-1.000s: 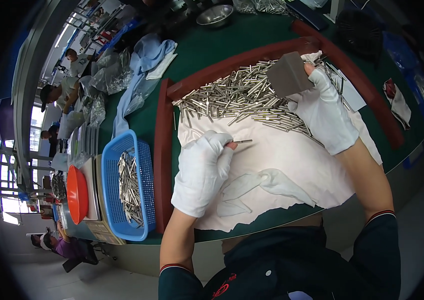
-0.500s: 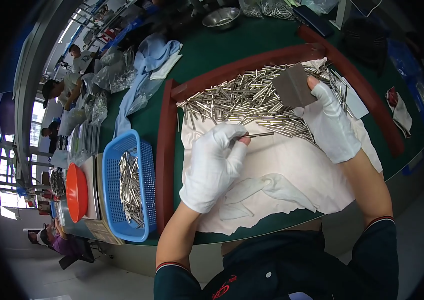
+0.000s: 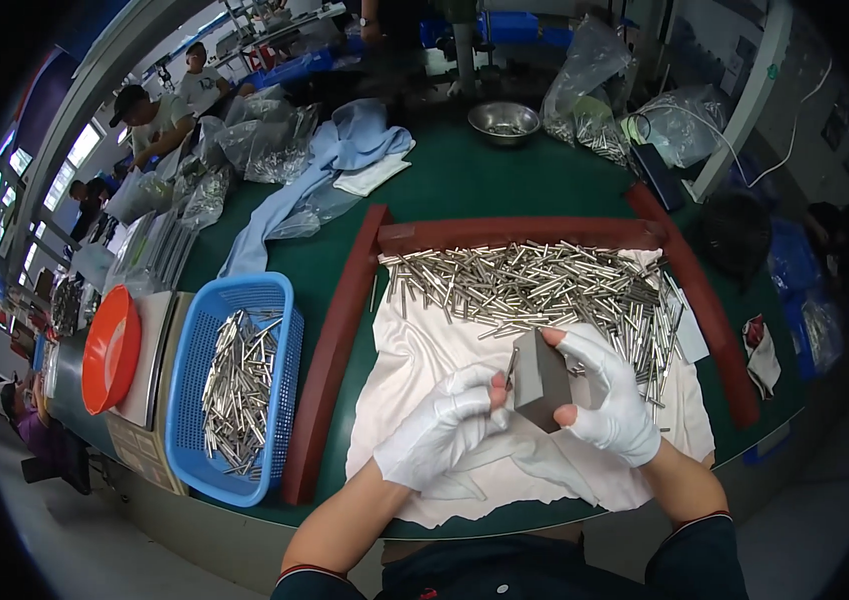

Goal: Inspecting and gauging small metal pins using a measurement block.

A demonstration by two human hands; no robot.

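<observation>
In my right hand [image 3: 613,402] is a dark grey rectangular block [image 3: 539,385], like a sanding block, gripped between thumb and fingers. My left hand [image 3: 445,428] pinches a thin metal pin [image 3: 512,368] upright close to the block's left face; I cannot tell whether the two touch. Both hands wear white gloves with some fingertips bare. Beyond them, a wide heap of similar metal pins [image 3: 535,287] lies on a pale pink cloth [image 3: 400,350]. A crumpled white cloth [image 3: 545,465] lies beneath my hands.
Dark red bars [image 3: 525,232] frame the cloth on three sides. On the left stand a blue basket [image 3: 177,420] holding more pins and an orange bowl [image 3: 110,350]. Farther back are a metal bowl [image 3: 503,120], plastic bags [image 3: 275,135] and a blue cloth [image 3: 345,140]. Other people sit far left.
My right hand has brought the block down and left from over the heap. My left hand has turned the pin from nearly level to upright, and the two hands are now close together. The view has tilted upward.
</observation>
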